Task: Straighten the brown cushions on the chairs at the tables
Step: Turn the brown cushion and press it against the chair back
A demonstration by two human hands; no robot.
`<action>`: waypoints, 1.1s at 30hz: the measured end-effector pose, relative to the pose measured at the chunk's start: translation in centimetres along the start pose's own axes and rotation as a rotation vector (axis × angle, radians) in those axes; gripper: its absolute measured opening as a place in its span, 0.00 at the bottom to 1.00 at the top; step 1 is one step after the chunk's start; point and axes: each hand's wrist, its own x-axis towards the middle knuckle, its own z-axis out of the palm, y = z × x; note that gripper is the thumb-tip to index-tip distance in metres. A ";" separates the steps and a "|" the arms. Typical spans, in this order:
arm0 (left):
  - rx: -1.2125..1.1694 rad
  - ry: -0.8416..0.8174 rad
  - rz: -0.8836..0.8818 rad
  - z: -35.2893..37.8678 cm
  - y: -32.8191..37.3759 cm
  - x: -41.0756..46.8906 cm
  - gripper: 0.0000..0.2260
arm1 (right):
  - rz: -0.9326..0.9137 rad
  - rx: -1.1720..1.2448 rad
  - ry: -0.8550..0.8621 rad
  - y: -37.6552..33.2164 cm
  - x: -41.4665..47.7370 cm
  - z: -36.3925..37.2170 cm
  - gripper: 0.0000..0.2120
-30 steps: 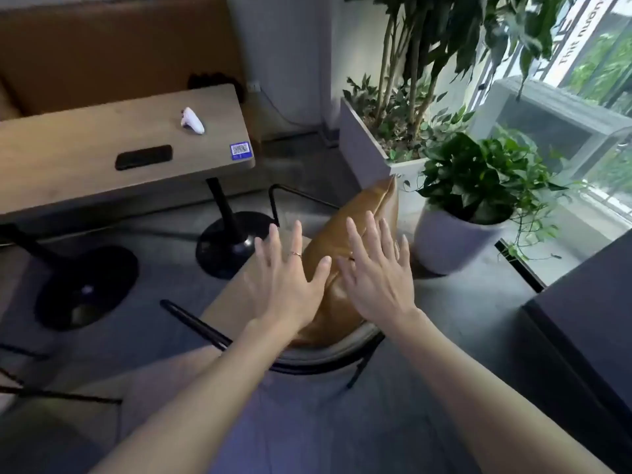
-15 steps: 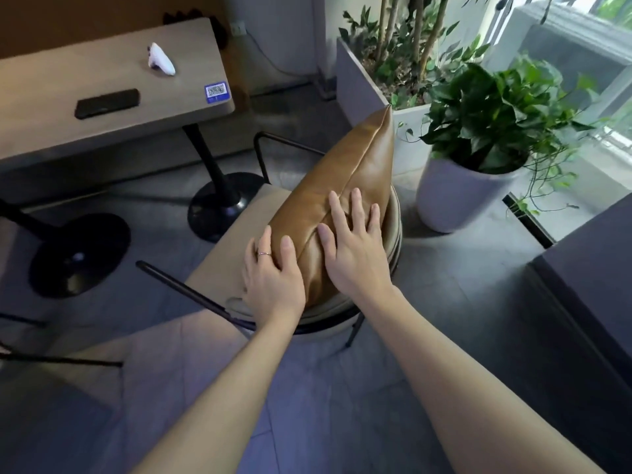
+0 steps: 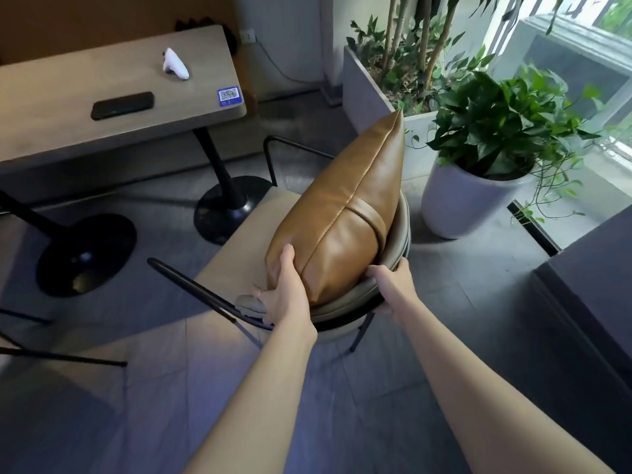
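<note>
Both hands are gripping the glossy brown leather cushion [image 3: 345, 213] on the round-backed grey chair [image 3: 390, 289], left hand [image 3: 285, 295] fingers clenched on its near-left corner, right hand [image 3: 393, 285] fingers tucked under its right edge, probably to square it upright next.

- A café or lounge seating area, by the look of it — a small wooden pedestal table [image 3: 113, 97] bears a blue QR-code sticker [image 3: 228, 95].
- A padded metal-framed chair [image 3: 239, 234] holds a brown leather cushion [image 3: 345, 217].
- Potted plants [image 3: 492, 131] and a planter box [image 3: 366, 90] stand by the window [image 3: 581, 46] on grey floor tiles.
</note>
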 end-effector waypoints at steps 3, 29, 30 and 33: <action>-0.035 0.012 0.085 -0.1 -0.1 -0.2 0.53 | -0.047 -0.034 0.025 0.4 0.4 0.3 0.17; 0.050 -0.105 0.195 -12.8 13.0 9.6 0.59 | -0.146 -0.169 0.050 6.7 -4.8 17.3 0.56; 0.057 -0.111 0.199 -13.5 13.9 10.2 0.58 | -0.151 -0.186 0.051 6.6 -5.8 18.3 0.56; 0.078 -0.126 0.217 -15.3 16.0 11.8 0.60 | -0.164 -0.214 0.062 6.6 -7.6 21.0 0.54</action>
